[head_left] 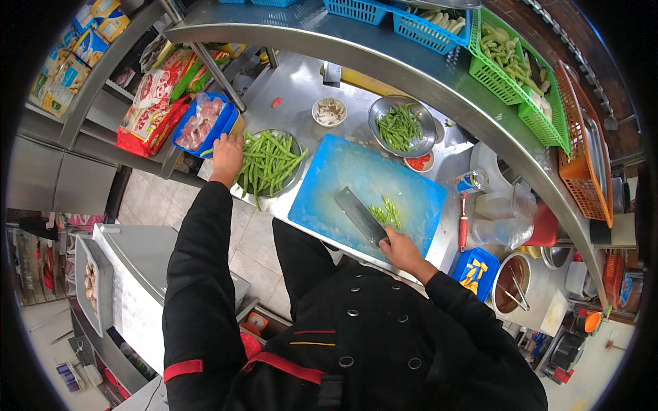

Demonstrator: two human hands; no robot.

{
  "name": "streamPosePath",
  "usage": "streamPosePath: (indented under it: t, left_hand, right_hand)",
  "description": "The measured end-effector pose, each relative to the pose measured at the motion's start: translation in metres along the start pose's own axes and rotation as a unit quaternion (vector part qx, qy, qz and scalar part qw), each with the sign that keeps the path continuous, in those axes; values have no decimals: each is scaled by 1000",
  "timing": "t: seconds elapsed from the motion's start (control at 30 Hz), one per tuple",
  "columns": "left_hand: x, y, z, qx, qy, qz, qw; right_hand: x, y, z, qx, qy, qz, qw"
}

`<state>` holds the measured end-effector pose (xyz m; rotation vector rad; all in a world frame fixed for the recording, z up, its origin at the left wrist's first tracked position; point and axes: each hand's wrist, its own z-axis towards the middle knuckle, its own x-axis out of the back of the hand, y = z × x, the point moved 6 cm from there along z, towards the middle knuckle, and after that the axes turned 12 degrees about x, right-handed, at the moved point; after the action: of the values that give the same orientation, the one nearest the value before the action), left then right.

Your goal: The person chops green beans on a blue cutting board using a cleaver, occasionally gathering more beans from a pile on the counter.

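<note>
My left hand (226,156) has its fingers curled at the near corner of a blue container of raw meat (200,123), beside a metal bowl heaped with long green beans (269,161); what the fingertips hold is unclear. My right hand (401,252) grips the handle of a cleaver (354,209), whose blade lies over a blue cutting board (329,171). Chopped green pieces (385,211) sit just right of the blade.
Behind the board are a bowl of cut beans (401,123), a white bowl (329,111) and chopped red pieces (418,163). A red-handled tool (463,222), blue tray (476,274) and pot (510,288) stand rightward. A steel shelf (274,34) overhangs the counter.
</note>
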<state>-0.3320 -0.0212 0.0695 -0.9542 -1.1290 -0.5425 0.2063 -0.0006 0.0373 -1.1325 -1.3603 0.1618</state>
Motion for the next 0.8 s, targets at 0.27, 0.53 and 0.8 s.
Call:
streamPosePath:
  t: [0.27, 0.53, 0.8]
  left_hand:
    - [-30, -19, -7, -62, -127, 5, 990]
    - [-39, -7, -25, -5, -16, -246, 969]
    - [-40, 0, -46, 44, 30, -345, 937]
  right_hand:
    - [0, -7, 9, -4, -5, 27, 1000]
    - [1, -7, 10, -35, -5, 31, 999]
    - [6, -12, 11, -37, -10, 26, 999]
